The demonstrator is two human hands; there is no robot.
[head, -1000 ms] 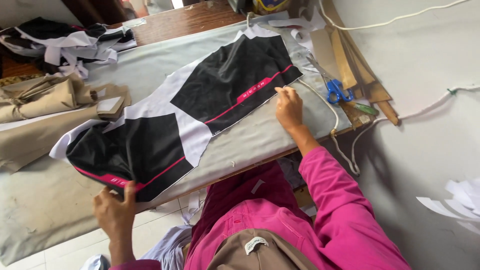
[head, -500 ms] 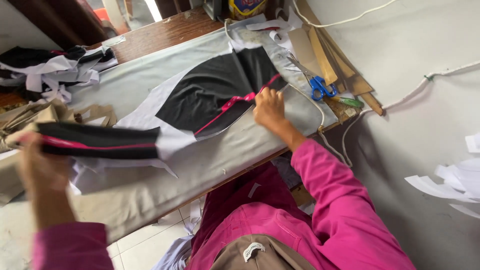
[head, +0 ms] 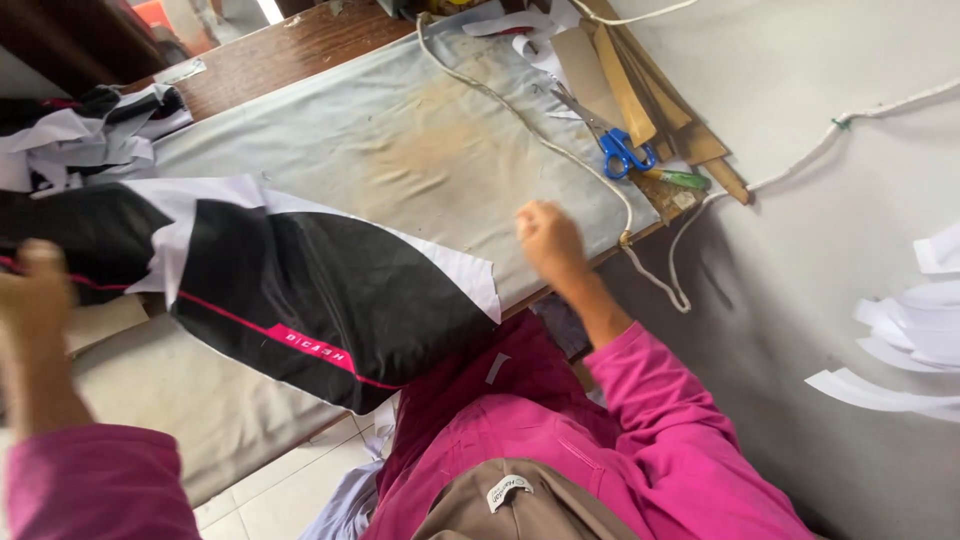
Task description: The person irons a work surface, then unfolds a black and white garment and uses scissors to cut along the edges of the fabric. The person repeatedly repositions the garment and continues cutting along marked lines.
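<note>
left hand: blurred, grips cloth edge, looks closed | right hand: fisted, empty, above table | cloth: draped off table's near edge | handling: likely light, limp, slippery; pinch at edges

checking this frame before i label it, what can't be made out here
Head view only:
- left hand: motion-blurred, so its grip on the black, white and pink fabric panel cannot be told.
- right hand: blurred, knuckles up; whether it holds anything is hidden.
- fabric panel: its left end is cut off by the frame edge.
- blue-handled scissors: blade tips lost among paper scraps.
- white cord: both ends run out of frame.
</note>
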